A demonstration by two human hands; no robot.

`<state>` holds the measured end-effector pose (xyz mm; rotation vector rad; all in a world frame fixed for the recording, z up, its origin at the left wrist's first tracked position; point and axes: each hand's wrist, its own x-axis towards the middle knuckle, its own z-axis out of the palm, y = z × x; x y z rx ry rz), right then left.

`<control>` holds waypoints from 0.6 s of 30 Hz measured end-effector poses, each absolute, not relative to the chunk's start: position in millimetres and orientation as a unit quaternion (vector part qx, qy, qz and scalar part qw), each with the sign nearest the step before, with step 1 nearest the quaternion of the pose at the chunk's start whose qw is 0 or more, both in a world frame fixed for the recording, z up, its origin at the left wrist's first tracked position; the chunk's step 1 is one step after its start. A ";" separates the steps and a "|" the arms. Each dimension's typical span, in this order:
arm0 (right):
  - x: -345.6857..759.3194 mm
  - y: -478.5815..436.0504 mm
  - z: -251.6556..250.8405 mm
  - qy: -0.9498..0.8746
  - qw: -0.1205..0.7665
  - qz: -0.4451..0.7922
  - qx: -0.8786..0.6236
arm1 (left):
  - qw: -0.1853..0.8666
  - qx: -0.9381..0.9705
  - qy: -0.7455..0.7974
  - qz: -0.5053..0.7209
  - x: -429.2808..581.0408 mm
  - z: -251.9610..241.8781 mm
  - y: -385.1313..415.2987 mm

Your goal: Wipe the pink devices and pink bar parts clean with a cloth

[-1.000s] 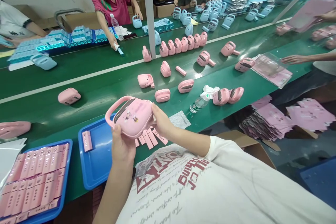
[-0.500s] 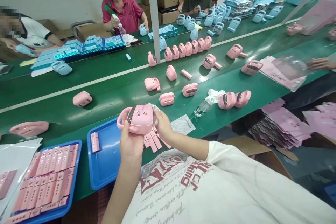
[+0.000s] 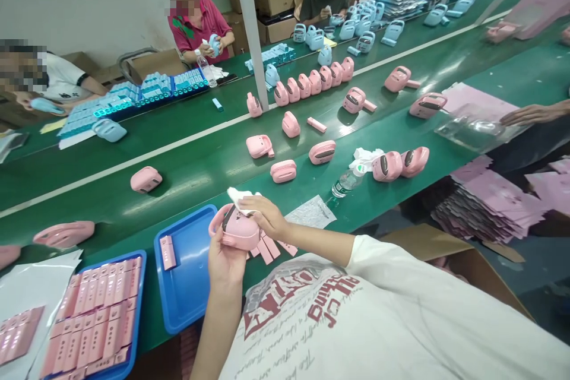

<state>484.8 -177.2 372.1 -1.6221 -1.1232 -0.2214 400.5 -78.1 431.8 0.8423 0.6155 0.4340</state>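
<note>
A pink handled device (image 3: 243,234) rests in my left hand (image 3: 226,261), whose fingers wrap round its lower side near the handle. On top of the device my right hand (image 3: 266,215) presses a white cloth (image 3: 239,195) against the face near the dark panel. Below the device lie several slim pink pieces (image 3: 268,248), partly hidden by it. A blue tray (image 3: 184,303) with one slim pink piece (image 3: 168,252) in it is to the left of my hands.
A second blue tray (image 3: 139,303) full of pink pieces stands at the left. A water bottle (image 3: 345,183) lies beside white tissue (image 3: 366,158). Pink devices stand along the green bench (image 3: 209,157). Other people sit across it; a person's hand (image 3: 534,114) is at the right.
My right hand has moved from the device's right side onto its top, with the white cloth now over the face. Across the bench, a person has raised a blue device.
</note>
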 end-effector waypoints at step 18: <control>497.4 -239.3 261.8 -0.175 0.268 0.350 -0.880 | 0.667 0.513 0.488 0.233 365.7 373.4 4.0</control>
